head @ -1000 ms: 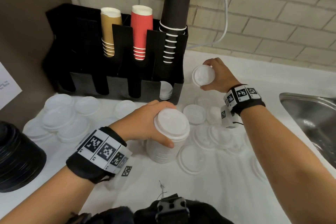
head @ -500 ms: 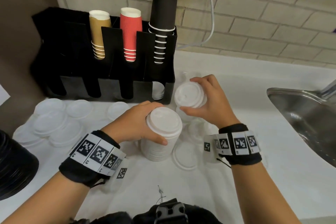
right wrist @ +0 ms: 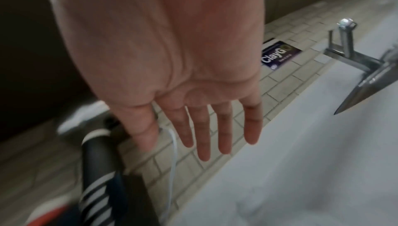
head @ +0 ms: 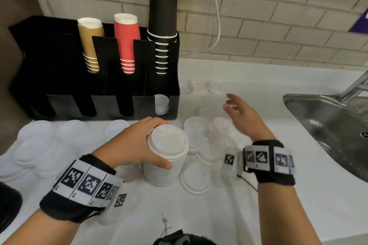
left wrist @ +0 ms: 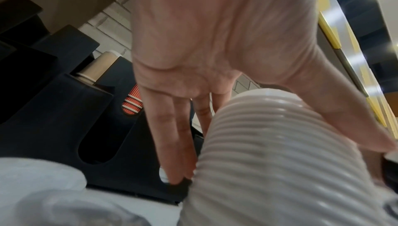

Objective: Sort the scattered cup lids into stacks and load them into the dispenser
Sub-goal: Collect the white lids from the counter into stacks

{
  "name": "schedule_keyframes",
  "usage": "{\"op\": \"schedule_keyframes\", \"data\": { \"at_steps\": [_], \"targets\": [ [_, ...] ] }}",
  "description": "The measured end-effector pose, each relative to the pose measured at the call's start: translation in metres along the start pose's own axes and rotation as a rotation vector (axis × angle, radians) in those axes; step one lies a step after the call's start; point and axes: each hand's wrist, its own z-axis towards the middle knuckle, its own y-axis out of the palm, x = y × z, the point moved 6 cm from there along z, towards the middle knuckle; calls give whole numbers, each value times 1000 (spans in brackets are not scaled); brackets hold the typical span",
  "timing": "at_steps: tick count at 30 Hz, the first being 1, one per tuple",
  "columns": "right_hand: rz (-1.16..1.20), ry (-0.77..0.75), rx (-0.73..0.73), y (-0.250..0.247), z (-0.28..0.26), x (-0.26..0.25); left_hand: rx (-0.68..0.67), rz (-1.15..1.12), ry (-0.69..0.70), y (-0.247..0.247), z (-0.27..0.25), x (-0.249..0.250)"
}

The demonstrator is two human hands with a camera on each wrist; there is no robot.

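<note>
A tall stack of white cup lids point(head: 166, 155) point(left wrist: 277, 153) stands on the white counter in front of me. My left hand point(head: 137, 145) point(left wrist: 215, 76) grips the stack near its top, thumb on the near side and fingers round the far side. My right hand point(head: 242, 117) point(right wrist: 193, 110) hovers empty over loose white lids point(head: 207, 131) to the right of the stack, fingers straight and spread. The black dispenser point(head: 95, 77) stands at the back left. Its rightmost lower slot point(head: 161, 104) holds a few white lids.
The dispenser's upper slots hold tan point(head: 90, 45), red point(head: 126, 43) and dark point(head: 163, 22) paper cups. More white lids point(head: 41, 145) lie scattered at the left and along the back wall. A steel sink point(head: 328, 125) with a tap is at the right. Something black point(head: 8, 211) sits at the left edge.
My right hand carried a lid over to the stack, let go of it and has moved back to the right, now empty and spread. My left hand stays on the stack.
</note>
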Motion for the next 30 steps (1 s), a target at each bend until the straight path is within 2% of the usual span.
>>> {"op": "schedule_keyframes", "data": {
  "at_steps": [3, 6, 7, 9, 13, 14, 18, 23, 27, 30],
  "targets": [
    [215, 64, 102, -31, 34, -3, -43, 40, -19, -2, 4, 3],
    [410, 175, 60, -27, 75, -11, -87, 58, -48, -2, 8, 6],
    [377, 196, -2, -18, 90, -15, -98, 57, -55, -2, 8, 7],
    [145, 188, -160, 7, 119, -22, -111, 55, -61, -2, 9, 9],
    [-617, 99, -401, 54, 161, -22, -112, 58, -71, -1, 8, 10],
    [-720, 84, -436, 62, 169, -20, -110, 63, -74, -2, 8, 10],
    [-821, 120, -537, 85, 188, -1, -106, 79, -84, -2, 7, 9],
    [-1007, 52, -447, 94, 203, 12, -91, 86, -89, -4, 6, 9],
    [-1025, 51, -491, 92, 208, 18, -95, 77, -94, -3, 6, 8],
    [-912, -4, -574, 98, 206, 23, -94, 75, -95, -2, 5, 8]
  ]
}}
